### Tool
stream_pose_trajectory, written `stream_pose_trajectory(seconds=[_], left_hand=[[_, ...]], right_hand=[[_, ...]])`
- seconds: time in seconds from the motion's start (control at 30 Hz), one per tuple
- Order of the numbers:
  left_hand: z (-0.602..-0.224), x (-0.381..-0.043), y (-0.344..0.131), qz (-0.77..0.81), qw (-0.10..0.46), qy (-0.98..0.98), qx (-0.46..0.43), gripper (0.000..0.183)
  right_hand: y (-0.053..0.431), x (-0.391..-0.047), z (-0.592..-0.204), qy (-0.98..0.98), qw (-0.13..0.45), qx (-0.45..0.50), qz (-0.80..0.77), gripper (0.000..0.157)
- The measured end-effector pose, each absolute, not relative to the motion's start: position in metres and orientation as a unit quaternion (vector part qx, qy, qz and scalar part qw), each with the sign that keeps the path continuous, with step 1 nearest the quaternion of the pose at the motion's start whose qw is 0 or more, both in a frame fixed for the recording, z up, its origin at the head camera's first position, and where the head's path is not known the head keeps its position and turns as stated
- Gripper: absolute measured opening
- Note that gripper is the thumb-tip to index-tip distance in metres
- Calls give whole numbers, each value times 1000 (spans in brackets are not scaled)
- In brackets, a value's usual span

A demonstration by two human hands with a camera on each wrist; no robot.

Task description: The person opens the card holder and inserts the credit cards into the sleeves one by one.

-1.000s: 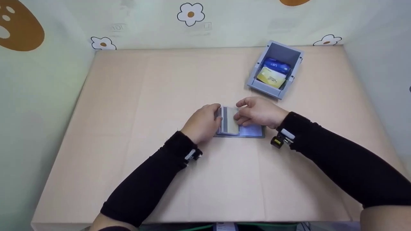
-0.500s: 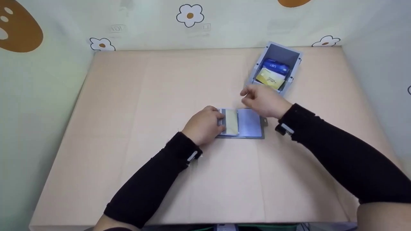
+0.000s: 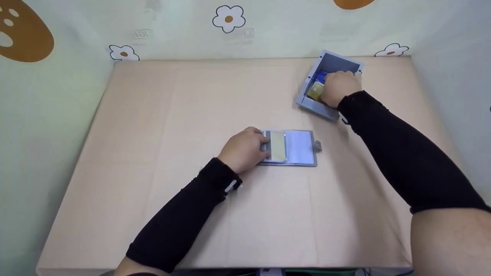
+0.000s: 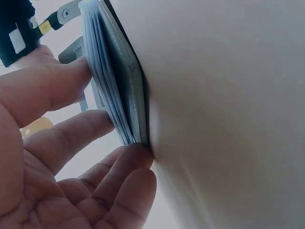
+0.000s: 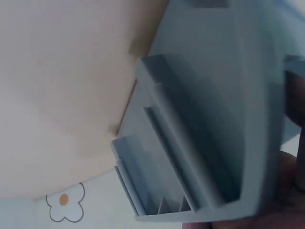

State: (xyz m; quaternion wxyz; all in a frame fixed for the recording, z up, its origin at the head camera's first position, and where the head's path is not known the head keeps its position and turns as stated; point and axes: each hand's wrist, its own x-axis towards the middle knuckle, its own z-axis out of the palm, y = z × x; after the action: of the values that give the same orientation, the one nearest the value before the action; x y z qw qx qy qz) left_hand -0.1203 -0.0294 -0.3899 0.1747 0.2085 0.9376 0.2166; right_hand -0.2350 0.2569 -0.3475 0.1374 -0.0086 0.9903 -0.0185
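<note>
A grey card holder [image 3: 301, 147] lies open on the table with its snap tab to the right. A cream card with a grey stripe [image 3: 277, 145] shows in one of its clear sleeves. My left hand [image 3: 242, 151] grips the holder's left side, thumb and forefinger bent over the sleeves. The left wrist view shows the stacked sleeves [image 4: 102, 71] edge-on against the fingers. My right hand [image 3: 341, 87] is inside the grey bin [image 3: 316, 109], over a yellow card [image 3: 316, 91] and a blue card [image 3: 321, 76]. Its fingertips are hidden.
The bin stands at the back right, turned at an angle, near the rear wall [image 3: 268, 34]. A pinkish cloth [image 3: 172, 115] covers the table. Its front edge runs along the bottom of the head view.
My right hand has left the card holder and moved back and to the right into the bin. The left hand has stayed at the holder, its fingers now over the sleeves.
</note>
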Motion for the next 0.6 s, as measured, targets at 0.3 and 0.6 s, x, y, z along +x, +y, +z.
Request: stream_pose_trajectory(seconds=[0.3, 0.6], left_hand=[[-388, -120, -29, 210, 175, 938, 212, 47], [-389, -120, -28, 209, 177, 939, 208, 47]], right_hand=[[258, -250, -358, 985, 168, -8, 40, 36], [260, -258, -362, 984, 180, -1, 5, 29]])
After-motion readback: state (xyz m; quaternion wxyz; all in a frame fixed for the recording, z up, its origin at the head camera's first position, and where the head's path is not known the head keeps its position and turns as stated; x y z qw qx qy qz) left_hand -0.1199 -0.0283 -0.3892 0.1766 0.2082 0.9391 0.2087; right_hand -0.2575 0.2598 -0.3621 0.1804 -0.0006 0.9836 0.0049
